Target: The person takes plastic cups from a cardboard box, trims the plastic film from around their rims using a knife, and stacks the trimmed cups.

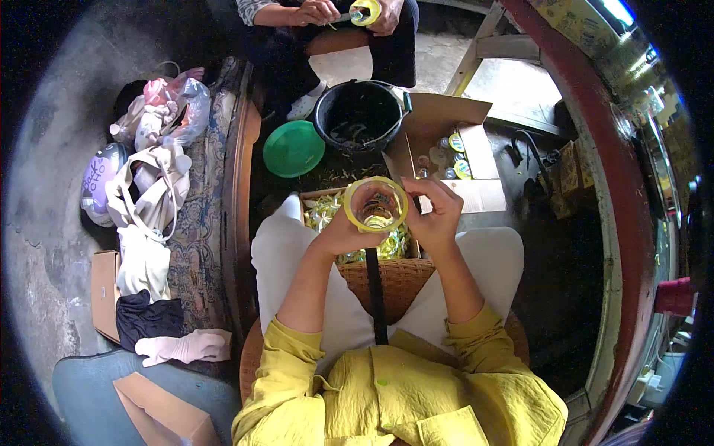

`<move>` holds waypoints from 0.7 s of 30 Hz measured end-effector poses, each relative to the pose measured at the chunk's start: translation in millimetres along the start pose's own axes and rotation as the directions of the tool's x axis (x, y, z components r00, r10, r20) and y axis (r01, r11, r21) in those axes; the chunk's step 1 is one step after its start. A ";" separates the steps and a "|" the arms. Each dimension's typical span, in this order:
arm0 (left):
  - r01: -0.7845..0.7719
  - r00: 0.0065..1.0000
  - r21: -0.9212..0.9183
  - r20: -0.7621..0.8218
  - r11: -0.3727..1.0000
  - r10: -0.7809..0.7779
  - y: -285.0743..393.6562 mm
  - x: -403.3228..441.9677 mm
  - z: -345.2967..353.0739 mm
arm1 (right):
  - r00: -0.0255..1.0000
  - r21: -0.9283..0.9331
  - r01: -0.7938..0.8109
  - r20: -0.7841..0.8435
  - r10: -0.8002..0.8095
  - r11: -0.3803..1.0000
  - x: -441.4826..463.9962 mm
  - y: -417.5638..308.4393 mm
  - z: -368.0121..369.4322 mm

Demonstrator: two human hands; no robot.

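Note:
My left hand (343,232) is wrapped round a clear plastic cup (375,221) with a yellow rim, its open top facing the camera. My right hand (437,212) is at the cup's right side, with thumb and fingers pinched at the rim; whether they hold a separate piece is too small to tell. Beneath the cup, a box (311,195) between my knees is filled with yellow-green and clear strips (398,245).
Ahead are a green lid (294,149), a black bucket (358,116) and a cardboard box (484,152) with several cups. A co-worker's hands (315,13) hold another yellow-rimmed cup (364,12). Bags (152,182) lie on the left bench.

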State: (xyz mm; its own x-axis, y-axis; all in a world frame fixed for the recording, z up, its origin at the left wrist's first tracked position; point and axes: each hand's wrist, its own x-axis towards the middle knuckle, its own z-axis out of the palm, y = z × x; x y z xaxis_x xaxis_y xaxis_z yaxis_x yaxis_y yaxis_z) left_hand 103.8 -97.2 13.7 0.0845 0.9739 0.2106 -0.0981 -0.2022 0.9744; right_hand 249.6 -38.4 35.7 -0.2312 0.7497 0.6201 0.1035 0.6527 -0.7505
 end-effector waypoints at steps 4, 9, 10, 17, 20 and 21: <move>-0.008 0.996 -0.059 -0.085 0.998 0.003 3.8 1.2 11.8 | 0.998 -0.015 -0.026 -0.058 0.025 1.000 2.0 -2.5 1.5; 0.003 0.969 -0.248 -0.240 0.969 -0.065 -7.7 1.6 8.9 | 0.987 -0.012 -0.052 -0.150 0.050 0.999 -0.4 -1.2 1.9; -0.075 0.968 -0.170 -0.250 0.983 0.030 -10.3 2.0 4.9 | 0.986 -0.009 -0.079 -0.147 0.077 0.997 -0.1 -4.6 1.5; -0.057 0.945 -0.172 -0.328 0.983 -0.003 -13.6 5.7 0.3 | 0.990 -0.093 0.010 -0.137 -0.023 0.996 -3.6 -7.8 6.7; -0.017 0.936 -0.164 -0.349 0.986 -0.042 -6.3 5.4 4.6 | 0.990 -0.102 0.032 -0.135 -0.046 0.994 -5.0 -13.6 9.4; -0.031 0.937 -0.152 -0.348 0.988 -0.024 -7.0 5.2 5.0 | 0.990 -0.101 0.037 -0.135 -0.051 0.994 -5.0 -16.3 10.9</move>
State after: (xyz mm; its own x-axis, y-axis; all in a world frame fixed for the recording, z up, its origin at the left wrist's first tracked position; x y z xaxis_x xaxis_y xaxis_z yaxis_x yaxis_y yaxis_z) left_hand 109.9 -91.2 8.3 -0.2634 0.9534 0.1470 -0.2502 -0.2147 0.9441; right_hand 238.5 -54.0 42.3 -0.1035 0.7234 0.6827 0.1923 0.6879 -0.6998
